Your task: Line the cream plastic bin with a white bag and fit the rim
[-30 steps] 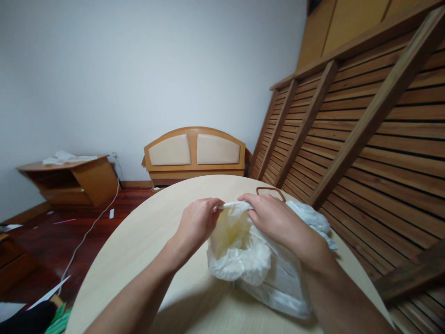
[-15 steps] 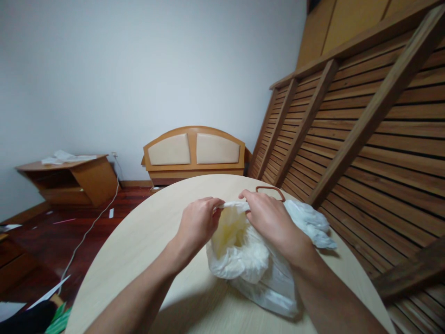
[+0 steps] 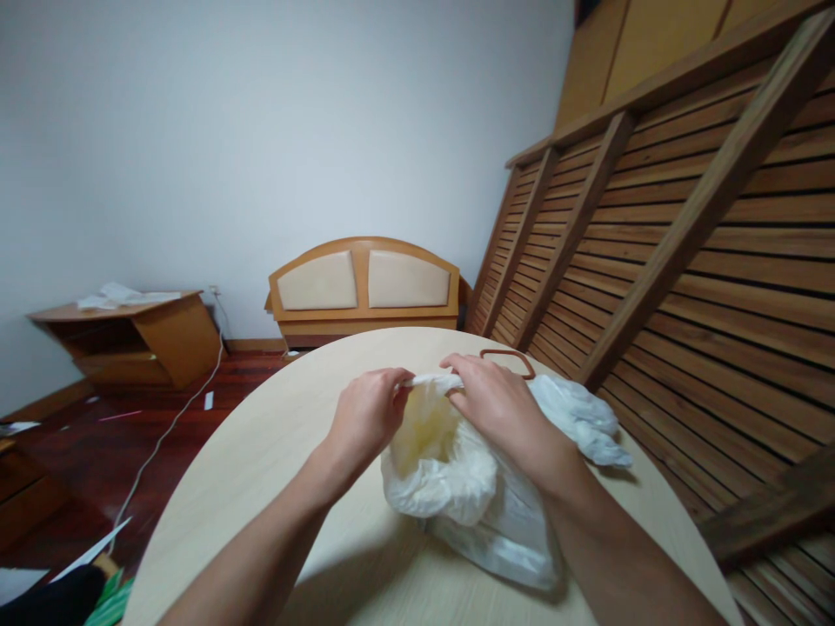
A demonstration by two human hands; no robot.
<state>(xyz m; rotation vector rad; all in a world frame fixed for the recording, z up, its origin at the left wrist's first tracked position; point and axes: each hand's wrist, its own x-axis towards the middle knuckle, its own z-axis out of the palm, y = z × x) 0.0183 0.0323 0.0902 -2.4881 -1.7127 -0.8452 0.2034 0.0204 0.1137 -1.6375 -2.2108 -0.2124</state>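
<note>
A white plastic bag [image 3: 450, 487] rests on the round pale table [image 3: 287, 435] in front of me, its mouth gaping and its rim rolled outward. Something yellowish shows through the bag's inner wall; I cannot make out what it is. My left hand [image 3: 369, 409] pinches the far left part of the rim. On the far right part of the rim, my right hand [image 3: 492, 396] grips the plastic between thumb and fingers. The far edge stretches between both hands. Part of the bag's right side is hidden behind my right hand and forearm.
A second crumpled white plastic bag [image 3: 580, 417] lies at the table's right, beside a brown loop-shaped handle [image 3: 509, 352]. Wooden slatted panels [image 3: 704, 261] lean along the right. A headboard [image 3: 362, 283] stands behind the table. At left are a low cabinet [image 3: 170, 339] and a cable [image 3: 170, 426].
Both hands have shifted slightly left, drawing the bag's rim and upper part with them. Each keeps its grip on the rim.
</note>
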